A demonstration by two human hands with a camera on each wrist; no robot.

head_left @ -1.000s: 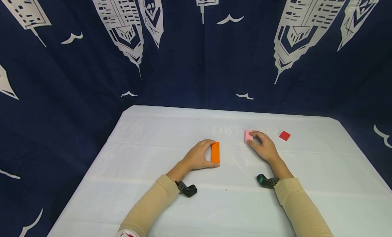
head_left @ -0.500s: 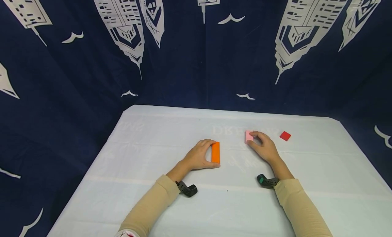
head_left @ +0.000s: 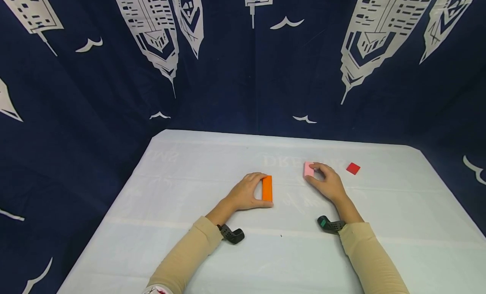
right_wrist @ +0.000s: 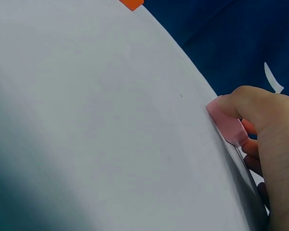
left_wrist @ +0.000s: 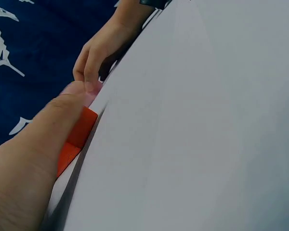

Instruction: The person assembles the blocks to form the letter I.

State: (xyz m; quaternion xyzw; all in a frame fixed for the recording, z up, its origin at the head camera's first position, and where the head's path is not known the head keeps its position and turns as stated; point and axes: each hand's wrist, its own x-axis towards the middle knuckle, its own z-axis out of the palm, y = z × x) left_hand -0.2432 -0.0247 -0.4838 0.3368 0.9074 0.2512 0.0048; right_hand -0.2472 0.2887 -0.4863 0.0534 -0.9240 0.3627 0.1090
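Note:
An orange rectangular block lies on the white table near its middle. My left hand spans it lengthwise, thumb at the near end and fingertips at the far end. In the left wrist view the thumb covers part of the orange block. Further right and back, my right hand pinches a smaller pink block between thumb and fingers. The right wrist view has the thumb on one side of the pink block, with fingers partly hidden behind it.
A flat red square lies right of the right hand. The white-covered table ends at a dark blue curtain with white building prints. Each wrist wears a black band-mounted device.

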